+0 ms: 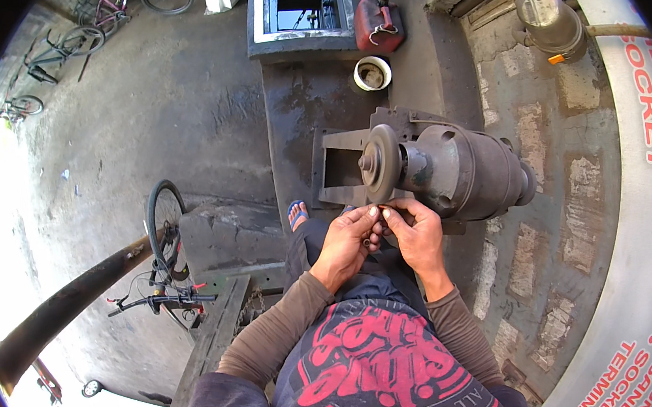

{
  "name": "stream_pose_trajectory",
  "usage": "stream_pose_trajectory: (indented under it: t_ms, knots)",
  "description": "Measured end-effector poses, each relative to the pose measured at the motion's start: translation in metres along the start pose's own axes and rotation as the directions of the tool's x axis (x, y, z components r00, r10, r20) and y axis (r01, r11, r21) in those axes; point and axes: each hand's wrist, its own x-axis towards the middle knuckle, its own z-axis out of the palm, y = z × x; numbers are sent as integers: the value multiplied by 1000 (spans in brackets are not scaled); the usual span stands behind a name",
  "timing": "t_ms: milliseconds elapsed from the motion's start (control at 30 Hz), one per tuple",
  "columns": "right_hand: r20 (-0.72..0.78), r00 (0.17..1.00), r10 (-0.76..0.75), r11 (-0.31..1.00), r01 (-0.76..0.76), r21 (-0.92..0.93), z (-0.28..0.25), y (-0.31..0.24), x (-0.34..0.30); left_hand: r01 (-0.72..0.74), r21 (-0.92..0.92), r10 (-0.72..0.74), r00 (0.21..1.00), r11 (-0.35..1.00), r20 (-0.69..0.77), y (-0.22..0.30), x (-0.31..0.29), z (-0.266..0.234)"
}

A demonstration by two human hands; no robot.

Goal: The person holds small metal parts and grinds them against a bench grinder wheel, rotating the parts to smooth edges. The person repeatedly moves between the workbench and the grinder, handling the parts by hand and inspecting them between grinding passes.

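My left hand (342, 243) and my right hand (418, 235) meet in front of my waist, their thumbs and fingers pinched together. Something small sits between the fingertips; it is too small to name. A little round object (367, 242) also shows by the curled fingers of my left hand. Just beyond my fingertips is the grey grinding wheel (382, 166) of a bench grinder. Its heavy rusty-grey motor body (475, 170) extends to the right. Motion of the wheel cannot be told from one picture.
A metal frame (328, 144) supports the grinder. Farther off are a white bucket (372, 74), a red fuel can (379, 24) and a metal-framed box (253, 20). A bicycle (163, 244) and thick pole (74, 305) stand left. A brick wall (537, 205) and printed banner (619, 196) line the right.
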Motion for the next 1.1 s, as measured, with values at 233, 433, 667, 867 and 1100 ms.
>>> stream_pose_trajectory:
  t_ms: [233,433,667,867,1100]
  knots:
    - [-30,1000,-4,1000,3,-22,2,2,1,0,-1,0,1000,1000,-21,-1,4,1]
    - [-55,998,10,1000,-12,-26,3,1,2,-14,12,14,999,1000,-37,-2,8,1]
    - [-48,999,12,1000,-11,16,3,4,-5,-52,198,68,995,979,-75,1,3,0]
    - [-57,998,-34,998,30,-63,5,9,-7,-53,204,67,996,978,-63,1,0,-5]
    - [-99,995,-24,998,18,-54,10,5,-5,-24,103,29,998,994,-53,-1,3,-6]
